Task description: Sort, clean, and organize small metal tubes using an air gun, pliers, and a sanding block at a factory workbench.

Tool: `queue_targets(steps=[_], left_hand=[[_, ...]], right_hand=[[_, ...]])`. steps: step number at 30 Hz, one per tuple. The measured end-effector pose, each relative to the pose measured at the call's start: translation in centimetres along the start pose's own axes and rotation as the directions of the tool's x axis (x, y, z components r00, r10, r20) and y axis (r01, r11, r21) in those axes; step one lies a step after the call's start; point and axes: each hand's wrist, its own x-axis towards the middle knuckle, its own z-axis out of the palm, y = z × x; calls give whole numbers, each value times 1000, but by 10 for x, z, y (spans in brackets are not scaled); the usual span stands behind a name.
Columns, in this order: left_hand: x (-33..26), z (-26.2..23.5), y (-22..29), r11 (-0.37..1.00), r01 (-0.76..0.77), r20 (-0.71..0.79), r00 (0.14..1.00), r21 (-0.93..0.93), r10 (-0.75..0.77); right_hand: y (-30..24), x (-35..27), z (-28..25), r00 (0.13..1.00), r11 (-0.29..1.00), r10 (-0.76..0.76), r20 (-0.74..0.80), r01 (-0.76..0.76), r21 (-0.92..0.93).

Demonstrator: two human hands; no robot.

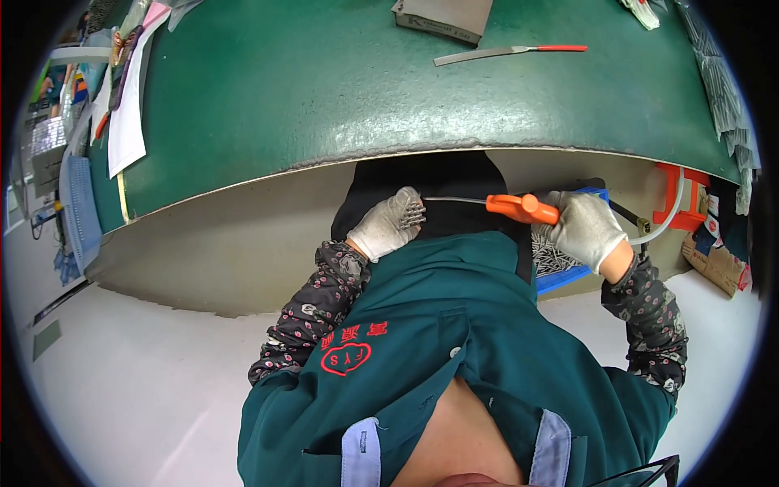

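In front of my lap, my left hand (385, 227), in a white glove, is closed around several small grey metal pieces (414, 215) that stick out past its fingers. My right hand (586, 227), gloved too, grips an orange air blow gun (519, 209). The gun's thin metal nozzle (454, 200) points left, its tip close to the pieces. Below my right hand a blue bin (568, 281) holds many slim metal pins (552, 258); the hand and sleeve cover part of it.
The green table (324, 97) curves across ahead, its edge beyond my hands. On it lie a red-handled file (511, 52), a brownish box-like block (445, 18) and white paper (127, 122). At right are a pale hose (675, 203), orange bracket (690, 213) and cardboard box (716, 261).
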Motion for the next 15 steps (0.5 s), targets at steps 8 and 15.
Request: queue_targets(steps=[8,15], left_hand=[[-5,5,-6,997,2,-55,998,-74,-7],[-1,2,0,999,-9,-70,998,-35,6]], right_hand=[[4,-6,3,998,999,43,53,-42,-28],[-2,-2,-1,999,999,33,22,-32,-24]])
